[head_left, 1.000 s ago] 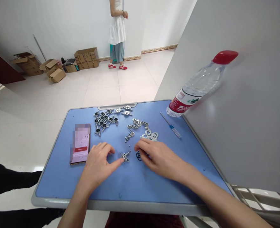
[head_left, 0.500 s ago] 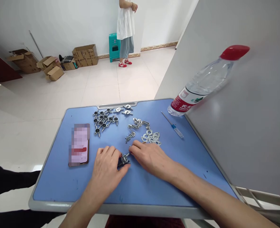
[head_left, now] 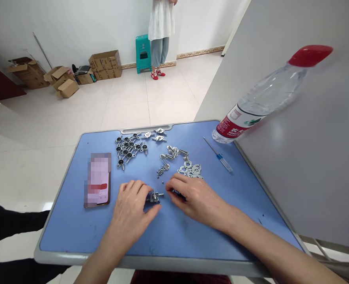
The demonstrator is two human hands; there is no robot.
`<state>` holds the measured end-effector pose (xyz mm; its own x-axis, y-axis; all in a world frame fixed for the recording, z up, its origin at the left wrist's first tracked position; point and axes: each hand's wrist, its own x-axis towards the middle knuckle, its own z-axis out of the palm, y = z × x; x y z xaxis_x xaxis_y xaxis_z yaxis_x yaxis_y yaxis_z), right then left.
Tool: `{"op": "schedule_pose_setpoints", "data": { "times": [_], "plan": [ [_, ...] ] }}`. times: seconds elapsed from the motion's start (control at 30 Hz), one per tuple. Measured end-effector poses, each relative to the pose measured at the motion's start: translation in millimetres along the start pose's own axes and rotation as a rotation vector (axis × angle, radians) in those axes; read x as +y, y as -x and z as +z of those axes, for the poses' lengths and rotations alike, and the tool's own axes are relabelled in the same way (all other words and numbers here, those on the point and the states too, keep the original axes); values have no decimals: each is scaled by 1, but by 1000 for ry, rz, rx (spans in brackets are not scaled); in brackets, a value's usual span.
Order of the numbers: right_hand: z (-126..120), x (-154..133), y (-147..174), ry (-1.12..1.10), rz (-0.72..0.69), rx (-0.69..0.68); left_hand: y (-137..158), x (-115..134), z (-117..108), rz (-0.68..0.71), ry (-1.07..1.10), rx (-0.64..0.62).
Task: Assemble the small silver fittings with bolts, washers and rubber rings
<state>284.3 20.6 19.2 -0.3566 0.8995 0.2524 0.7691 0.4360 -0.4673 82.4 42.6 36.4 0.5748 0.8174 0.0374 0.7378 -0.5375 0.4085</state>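
Note:
My left hand (head_left: 134, 203) curves around a small metal valve-like fitting (head_left: 154, 197), with thumb and fingers at its sides. A short pin stands up from the fitting and a stem points right. To the right, my right hand (head_left: 193, 193) has its fingertips drawn together just off that stem; what they hold, if anything, is hidden. One tiny screw (head_left: 163, 182) lies near those fingertips. Behind it sits a small heap of screws (head_left: 161, 170). Flat metal plates (head_left: 192, 169) are partly covered by my right hand, and several metal levers (head_left: 174, 152) lie beyond.
Several fittings with black centres (head_left: 129, 148) lie at the back left, beside silvery ones (head_left: 159, 138). A phone (head_left: 99, 179) is at left. A screwdriver (head_left: 218, 156) and a water bottle (head_left: 245, 112) are at right, by a grey panel (head_left: 319, 157). A person (head_left: 161, 35) stands beyond the table.
My right hand has shifted slightly right, away from the fitting's stem. My left hand stays around the fitting. The camera view has moved a little.

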Motion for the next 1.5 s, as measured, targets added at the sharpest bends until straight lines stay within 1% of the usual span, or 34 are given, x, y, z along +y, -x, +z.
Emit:
{"op": "schedule_pose_setpoints", "data": {
  "times": [0.1, 0.17, 0.3, 0.47, 0.7, 0.77, 0.87, 1.0, 1.07, 1.23, 1.5],
  "plan": [
    [2, -2, 1, 21, -14, -4, -1, 2, 3, -2, -10, 0],
    [2, -3, 1, -9, -4, 0, -1, 2, 4, 13, -26, -2],
    [1, -6, 2, -131, 29, -11, -2, -1, 4, 39, -16, -19],
    [-4, -9, -1, -258, 60, -43, -1, -3, 0, 28, 37, -73],
    [-6, -12, -4, -451, 141, -39, -1, -3, -1, 18, 48, -98],
    [-4, -12, -4, -471, 127, -27, -2, -3, -1, 15, 56, -101],
    [-1, -12, -4, -451, 92, -17, -2, -3, 0, 9, 66, -97],
    [2, -15, -3, -375, 139, -35, -1, -2, 0, 21, 60, -82],
    [3, -16, -3, -364, 137, -45, 0, -2, 0, 21, 55, -76],
    [8, -15, -3, -352, 75, -31, 1, -2, 1, 7, 53, -86],
    [17, -17, 0, -253, -16, -24, 2, -4, 4, 25, 55, -58]
  ]
}}
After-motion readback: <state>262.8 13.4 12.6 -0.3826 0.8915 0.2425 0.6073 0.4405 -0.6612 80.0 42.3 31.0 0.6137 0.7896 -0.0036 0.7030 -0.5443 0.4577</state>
